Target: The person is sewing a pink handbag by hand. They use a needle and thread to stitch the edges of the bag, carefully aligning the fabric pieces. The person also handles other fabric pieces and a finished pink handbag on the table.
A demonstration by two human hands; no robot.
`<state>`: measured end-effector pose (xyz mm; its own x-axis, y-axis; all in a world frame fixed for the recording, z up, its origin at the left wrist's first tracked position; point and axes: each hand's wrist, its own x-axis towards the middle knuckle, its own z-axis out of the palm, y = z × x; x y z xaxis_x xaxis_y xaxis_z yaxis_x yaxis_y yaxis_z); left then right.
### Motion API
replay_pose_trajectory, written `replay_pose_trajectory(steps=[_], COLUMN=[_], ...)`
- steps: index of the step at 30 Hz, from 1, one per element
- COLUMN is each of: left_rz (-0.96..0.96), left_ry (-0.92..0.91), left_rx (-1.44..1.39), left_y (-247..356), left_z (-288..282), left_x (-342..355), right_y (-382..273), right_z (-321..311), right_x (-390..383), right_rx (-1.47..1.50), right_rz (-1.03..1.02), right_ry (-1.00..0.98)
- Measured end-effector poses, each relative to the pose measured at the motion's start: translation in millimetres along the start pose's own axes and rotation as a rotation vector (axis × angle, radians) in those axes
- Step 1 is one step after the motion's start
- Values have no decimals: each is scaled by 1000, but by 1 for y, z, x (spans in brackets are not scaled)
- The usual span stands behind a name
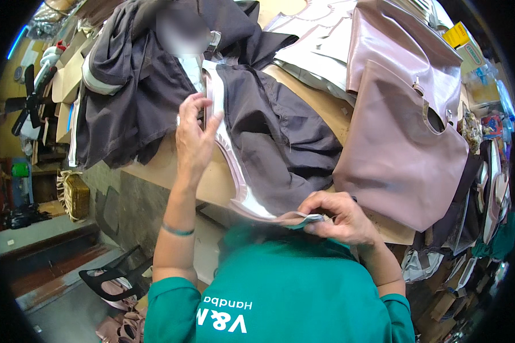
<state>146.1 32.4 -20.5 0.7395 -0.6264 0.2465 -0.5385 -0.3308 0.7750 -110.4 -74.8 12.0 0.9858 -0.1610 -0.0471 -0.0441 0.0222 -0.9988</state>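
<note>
At the far left stands a black fan, with a basket lower down. A heap of dark fabric covers the table's left part.

The left hand comes next, its forearm rising almost straight up from the lower edge, a band round the wrist. Its fingers are bent and parted from the thumb, whose tip touches the pink-and-white strip; how firmly they press, I cannot tell.

The strip edges the dark cloth, in front of the person. Its long axis runs from beside the left fingers down toward the body, then curves right, its near end pointing to the right hand. The cloth spreads rightward from it in folds.

Below, the green shirt bears white lettering, upside down in this view and partly cut off at its left.

The right hand reaches in from the lower right, forearm slanting up and leftward, thumb and fingers pinching the strip's near end close to the shirt.

Beyond lies a pink bag; at upper right, a yellow box and a pale box carry small print.
</note>
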Motion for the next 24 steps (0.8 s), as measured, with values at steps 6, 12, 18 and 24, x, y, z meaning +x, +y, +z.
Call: replay_pose_trajectory(steps=[6,12,18,24], left_rz=[31,802,853,720], left_ry=[82,-13,-18,64], left_rx=[78,424,431,357], left_y=[-43,4,7,-1], left_z=[29,33,32,19], left_x=[35,-15,-20,1], right_y=[8,24,27,21], right_z=[6,-1,-1,-2], right_x=[4,-1,1,-1], right_rx=[-50,-7,-20,-107], right_rz=[7,134,169,130], right_ry=[-156,-59,-60,67])
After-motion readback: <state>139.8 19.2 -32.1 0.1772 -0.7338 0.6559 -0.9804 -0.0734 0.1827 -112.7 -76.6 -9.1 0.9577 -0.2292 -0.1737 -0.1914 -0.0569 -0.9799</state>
